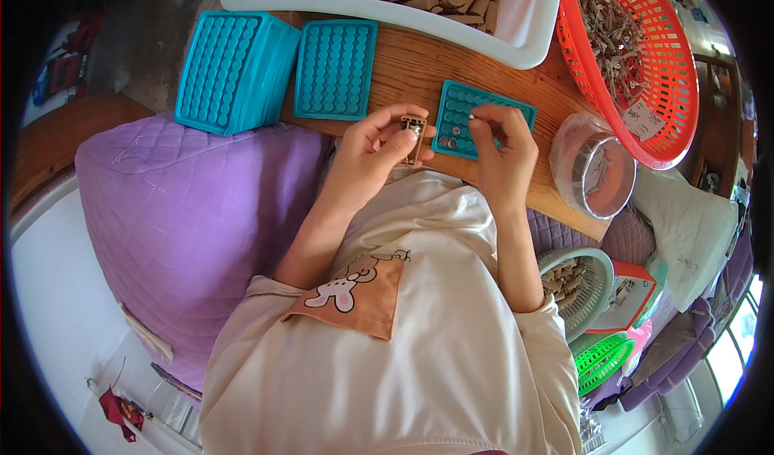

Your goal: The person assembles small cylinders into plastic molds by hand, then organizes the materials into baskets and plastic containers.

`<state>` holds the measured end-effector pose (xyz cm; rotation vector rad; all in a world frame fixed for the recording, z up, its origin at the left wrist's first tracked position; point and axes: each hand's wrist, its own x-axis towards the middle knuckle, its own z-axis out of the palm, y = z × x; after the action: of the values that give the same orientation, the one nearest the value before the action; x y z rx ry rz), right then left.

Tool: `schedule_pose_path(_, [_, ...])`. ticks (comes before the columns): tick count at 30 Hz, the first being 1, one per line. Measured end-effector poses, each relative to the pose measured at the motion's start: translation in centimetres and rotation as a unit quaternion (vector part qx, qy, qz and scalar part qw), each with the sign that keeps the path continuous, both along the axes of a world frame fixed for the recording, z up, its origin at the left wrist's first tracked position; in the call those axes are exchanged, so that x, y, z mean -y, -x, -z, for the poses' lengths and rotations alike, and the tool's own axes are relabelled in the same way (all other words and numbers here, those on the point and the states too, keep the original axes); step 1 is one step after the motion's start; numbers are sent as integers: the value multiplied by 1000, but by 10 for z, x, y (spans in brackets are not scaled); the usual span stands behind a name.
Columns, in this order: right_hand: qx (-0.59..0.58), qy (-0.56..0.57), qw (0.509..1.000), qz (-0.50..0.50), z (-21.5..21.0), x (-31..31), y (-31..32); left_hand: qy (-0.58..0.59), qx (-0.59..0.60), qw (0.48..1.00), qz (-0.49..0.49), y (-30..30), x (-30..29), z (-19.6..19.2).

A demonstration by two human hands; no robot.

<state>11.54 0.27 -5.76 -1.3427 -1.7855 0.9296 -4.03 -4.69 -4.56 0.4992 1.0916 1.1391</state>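
Note:
My left hand [375, 152] grips a small brown rectangular frame-like piece [414, 136] at the edge of the wooden table [411, 68]. My right hand [501, 144] pinches a tiny part at its fingertips over a turquoise tray with round wells [461, 112]. A few small round parts lie in the tray's near-left wells [448, 142]. My right fingers cover the middle of the tray, and what they pinch is too small to make out.
A second turquoise tray [335, 69] and a stack of them [230, 72] lie to the left. A white tub of brown pieces [516, 39] sits at the back, a red basket [673, 92] and a bag-lined round tin [601, 173] on the right. Purple quilted cushion [185, 229] at left.

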Motion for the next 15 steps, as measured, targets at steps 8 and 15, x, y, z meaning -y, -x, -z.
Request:
schedule_pose_path(8, [-67,-101,993,-6,-23,22,11,-21,33,998,48,-15,5,-7])
schedule_pose_path(15, [-39,33,996,-76,-24,19,2,-40,-125,987,89,-18,6,-8])
